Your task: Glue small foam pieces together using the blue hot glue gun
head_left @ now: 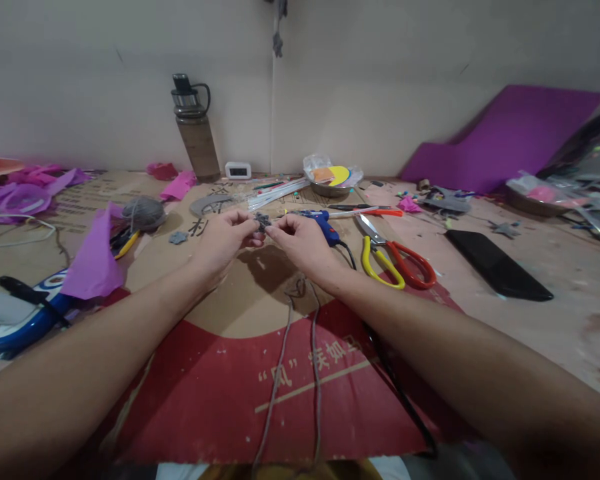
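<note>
A small grey piece (263, 221), perhaps felt or knotted yarn, is pinched between the fingertips of both hands above the cardboard. My left hand (229, 235) grips its left side, with thumb and fingers closed. On its right side, the fingers of my right hand (300, 239) are closed too. Below the hands a grey strand of yarn (317, 347) runs down over the red print and off the front edge. Just behind my right hand lies a blue glue gun (326, 225), partly covered. Left of my left hand is a small grey scrap (179, 237).
Scissors (390, 257) with red and yellow handles and a black phone (497, 263) lie at the right. A water bottle (196, 133) stands by the wall near a small white clock (238, 171). The grey yarn ball (144, 213) and purple paper (95, 257) are left.
</note>
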A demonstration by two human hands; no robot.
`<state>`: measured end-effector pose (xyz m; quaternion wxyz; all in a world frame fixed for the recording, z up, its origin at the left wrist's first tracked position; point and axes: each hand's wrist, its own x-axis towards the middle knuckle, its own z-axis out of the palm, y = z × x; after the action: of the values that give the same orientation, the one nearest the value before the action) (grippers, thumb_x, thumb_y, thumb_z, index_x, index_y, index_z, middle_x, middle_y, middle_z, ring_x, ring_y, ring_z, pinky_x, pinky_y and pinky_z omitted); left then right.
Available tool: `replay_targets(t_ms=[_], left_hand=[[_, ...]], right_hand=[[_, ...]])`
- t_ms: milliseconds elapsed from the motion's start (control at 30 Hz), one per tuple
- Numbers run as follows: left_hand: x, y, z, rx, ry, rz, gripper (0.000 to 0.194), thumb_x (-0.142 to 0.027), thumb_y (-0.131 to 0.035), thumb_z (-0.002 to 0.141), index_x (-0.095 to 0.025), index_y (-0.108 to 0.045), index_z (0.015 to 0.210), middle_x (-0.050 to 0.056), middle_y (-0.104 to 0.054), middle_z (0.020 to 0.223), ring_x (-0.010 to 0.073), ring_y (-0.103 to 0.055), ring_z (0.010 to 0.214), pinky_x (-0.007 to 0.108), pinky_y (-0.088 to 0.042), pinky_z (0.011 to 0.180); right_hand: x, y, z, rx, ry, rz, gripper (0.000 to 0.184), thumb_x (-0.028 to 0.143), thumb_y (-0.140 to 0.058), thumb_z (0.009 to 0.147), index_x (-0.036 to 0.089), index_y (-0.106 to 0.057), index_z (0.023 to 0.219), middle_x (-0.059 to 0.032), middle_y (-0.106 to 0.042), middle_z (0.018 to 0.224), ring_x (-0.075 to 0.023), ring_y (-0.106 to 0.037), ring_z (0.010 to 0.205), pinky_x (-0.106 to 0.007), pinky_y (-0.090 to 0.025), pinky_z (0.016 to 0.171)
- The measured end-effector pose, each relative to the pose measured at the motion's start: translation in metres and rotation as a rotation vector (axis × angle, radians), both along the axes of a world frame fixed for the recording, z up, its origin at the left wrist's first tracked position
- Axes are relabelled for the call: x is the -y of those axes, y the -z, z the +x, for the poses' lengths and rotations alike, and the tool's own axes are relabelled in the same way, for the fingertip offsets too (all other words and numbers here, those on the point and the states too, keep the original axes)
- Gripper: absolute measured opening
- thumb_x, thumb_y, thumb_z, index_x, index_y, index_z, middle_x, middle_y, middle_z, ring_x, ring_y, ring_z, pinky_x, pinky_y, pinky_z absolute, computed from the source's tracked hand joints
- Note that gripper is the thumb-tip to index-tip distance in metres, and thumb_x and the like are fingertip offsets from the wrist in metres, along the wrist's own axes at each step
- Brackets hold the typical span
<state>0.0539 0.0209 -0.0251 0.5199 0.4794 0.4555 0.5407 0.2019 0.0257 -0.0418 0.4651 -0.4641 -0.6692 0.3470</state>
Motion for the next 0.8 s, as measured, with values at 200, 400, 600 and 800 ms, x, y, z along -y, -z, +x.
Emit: replay_targets(t_ms=[200, 400, 600, 800], left_hand=[[-0.002, 0.001, -0.002, 0.012, -0.072, 0.004, 0.009, -0.016, -0.067, 0.073, -0.016, -0.058, 0.074, 0.001, -0.064, 0.071, 0.0109, -0.065, 0.061, 0.016, -0.042, 0.042], [-0.005, -0.001, -0.002, 0.218, -0.070, -0.061, 0.009, -0.010, -0.060, 0.078, -0.015, -0.055, 0.072, 0.001, -0.065, 0.066, 0.0108, -0.067, 0.061, 0.016, -0.050, 0.049], [-0.011, 0.000, -0.010, 0.313, -0.076, -0.035, 0.014, -0.005, -0.059, 0.078, -0.012, -0.058, 0.067, 0.003, -0.066, 0.066, 0.0087, -0.066, 0.063, 0.017, -0.055, 0.062], [-0.016, 0.000, -0.015, 0.330, -0.133, -0.042, 0.011, -0.006, -0.062, 0.077, -0.011, -0.060, 0.067, 0.005, -0.066, 0.066, 0.0101, -0.065, 0.060, 0.020, -0.056, 0.063]], right_hand=[[0.001, 0.001, -0.001, 0.033, -0.070, -0.013, 0.022, 0.031, -0.054, 0.085, 0.019, -0.056, 0.067, 0.0024, -0.053, 0.065, -0.0115, -0.044, 0.062, -0.027, -0.034, 0.062], [0.010, 0.001, -0.003, 0.216, -0.161, 0.135, 0.022, 0.027, -0.049, 0.089, 0.020, -0.054, 0.068, 0.0005, -0.057, 0.071, -0.0130, -0.048, 0.069, -0.027, -0.034, 0.066], [0.022, -0.010, -0.005, 0.508, -0.337, 0.280, 0.032, 0.030, -0.047, 0.093, 0.020, -0.055, 0.063, -0.0018, -0.059, 0.070, -0.0138, -0.049, 0.068, -0.028, -0.034, 0.067], [0.014, -0.031, 0.035, 0.497, 0.067, 0.265, 0.030, 0.034, -0.042, 0.095, 0.018, -0.064, 0.081, -0.0055, -0.066, 0.081, -0.0165, -0.056, 0.074, -0.029, -0.038, 0.070]])
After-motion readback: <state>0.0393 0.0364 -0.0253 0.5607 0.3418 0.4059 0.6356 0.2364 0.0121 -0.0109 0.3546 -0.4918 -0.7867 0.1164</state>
